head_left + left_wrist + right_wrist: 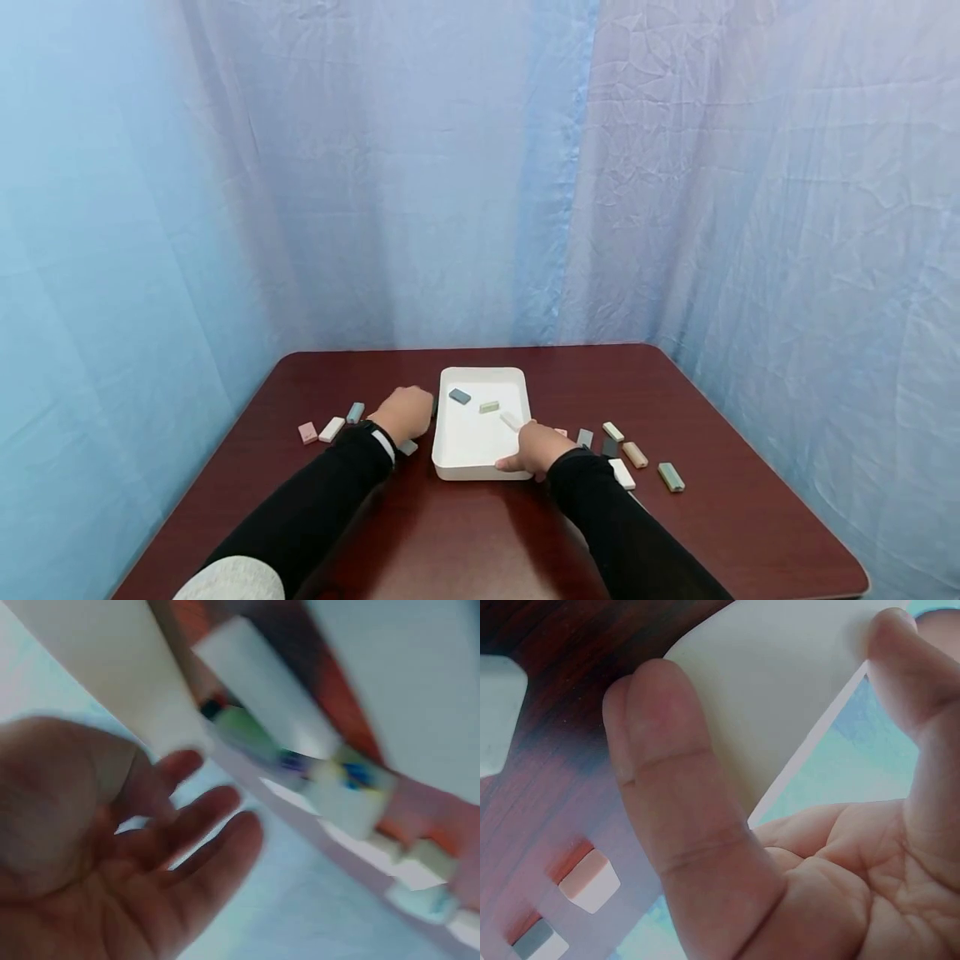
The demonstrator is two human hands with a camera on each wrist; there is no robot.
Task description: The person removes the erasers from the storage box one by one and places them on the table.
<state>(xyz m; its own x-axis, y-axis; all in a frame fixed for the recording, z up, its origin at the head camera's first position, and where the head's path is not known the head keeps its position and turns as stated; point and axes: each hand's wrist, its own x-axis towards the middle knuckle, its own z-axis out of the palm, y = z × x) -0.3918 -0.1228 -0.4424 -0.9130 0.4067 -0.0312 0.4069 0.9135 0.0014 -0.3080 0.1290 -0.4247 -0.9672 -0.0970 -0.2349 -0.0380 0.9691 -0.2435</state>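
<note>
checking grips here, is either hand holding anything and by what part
The right hand grips the white rectangular plastic tray at its near right corner. The left hand holds nothing.

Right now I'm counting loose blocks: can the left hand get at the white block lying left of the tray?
Probably yes: the left hand is open beside the tray, and the white block lies just to its left on bare table with nothing between.

Long black sleeves [315, 508] cover both arms; a dark wristband [372, 430] — white-edged — circles the left wrist.
</note>
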